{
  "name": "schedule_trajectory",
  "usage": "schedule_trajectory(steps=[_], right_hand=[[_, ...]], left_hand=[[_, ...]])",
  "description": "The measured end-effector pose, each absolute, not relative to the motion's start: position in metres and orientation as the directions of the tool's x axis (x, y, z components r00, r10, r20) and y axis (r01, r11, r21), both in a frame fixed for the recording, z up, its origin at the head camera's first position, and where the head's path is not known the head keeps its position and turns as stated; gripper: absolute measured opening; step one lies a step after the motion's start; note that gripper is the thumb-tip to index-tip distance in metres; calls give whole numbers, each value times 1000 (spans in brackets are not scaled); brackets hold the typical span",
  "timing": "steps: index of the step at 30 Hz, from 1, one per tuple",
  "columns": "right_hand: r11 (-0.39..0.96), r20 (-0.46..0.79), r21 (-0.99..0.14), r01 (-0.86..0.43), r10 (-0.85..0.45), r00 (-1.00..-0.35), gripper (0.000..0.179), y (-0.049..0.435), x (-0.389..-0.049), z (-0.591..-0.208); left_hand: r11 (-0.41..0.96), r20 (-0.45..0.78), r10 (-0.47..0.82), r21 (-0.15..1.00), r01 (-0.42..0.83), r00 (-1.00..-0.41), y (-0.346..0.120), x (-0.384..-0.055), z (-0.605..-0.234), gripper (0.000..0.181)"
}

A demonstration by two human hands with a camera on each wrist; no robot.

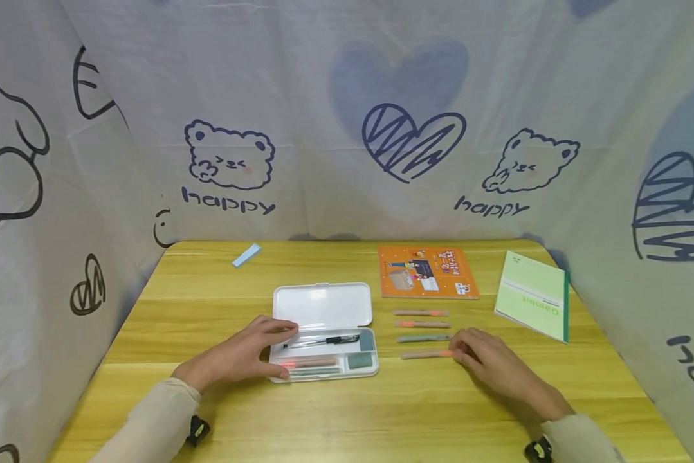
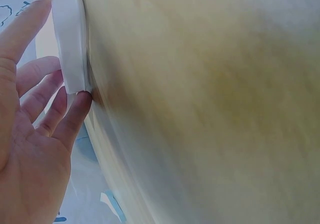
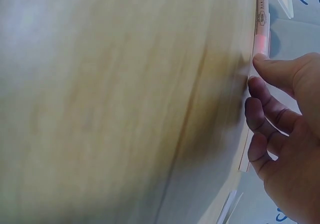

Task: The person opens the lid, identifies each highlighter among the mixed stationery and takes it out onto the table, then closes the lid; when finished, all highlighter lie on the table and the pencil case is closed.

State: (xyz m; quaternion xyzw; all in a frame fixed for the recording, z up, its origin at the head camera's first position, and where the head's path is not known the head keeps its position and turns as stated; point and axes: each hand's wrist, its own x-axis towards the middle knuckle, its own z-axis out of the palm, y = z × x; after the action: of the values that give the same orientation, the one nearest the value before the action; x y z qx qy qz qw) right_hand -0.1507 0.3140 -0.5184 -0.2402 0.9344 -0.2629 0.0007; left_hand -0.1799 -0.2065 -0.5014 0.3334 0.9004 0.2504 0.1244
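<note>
In the head view a white pencil case (image 1: 322, 305) lies with its lid flipped back. My left hand (image 1: 239, 354) holds its left end between thumb and fingers; the left wrist view shows fingertips at the case's edge (image 2: 72, 39). Inside are a black-capped clear pen (image 1: 342, 339), a pinkish pen (image 1: 312, 363), a greenish pen (image 1: 318, 371) and a green block (image 1: 359, 361). My right hand (image 1: 491, 360) pinches the right end of a beige and orange highlighter (image 1: 424, 355), the nearest of a column of pens. In the right wrist view, thumb and forefinger meet at the highlighter's pink end (image 3: 260, 44).
Behind that highlighter lie a green pen (image 1: 422, 338) and two beige-orange pens (image 1: 420, 324). An orange booklet (image 1: 429, 272) and a light green notebook (image 1: 532, 296) lie farther back. A pale blue strip (image 1: 246, 254) is at the back left. Printed cloth (image 1: 323, 218) encloses the wooden table.
</note>
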Motion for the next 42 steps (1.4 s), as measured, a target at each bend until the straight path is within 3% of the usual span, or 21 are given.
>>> schedule_trajectory(steps=[42], right_hand=[[791,34,-494,-361,-397,-917,11,312,-152,-516]], left_hand=[[654,-43,658,528,542,-752,-207,-180,-503,88]])
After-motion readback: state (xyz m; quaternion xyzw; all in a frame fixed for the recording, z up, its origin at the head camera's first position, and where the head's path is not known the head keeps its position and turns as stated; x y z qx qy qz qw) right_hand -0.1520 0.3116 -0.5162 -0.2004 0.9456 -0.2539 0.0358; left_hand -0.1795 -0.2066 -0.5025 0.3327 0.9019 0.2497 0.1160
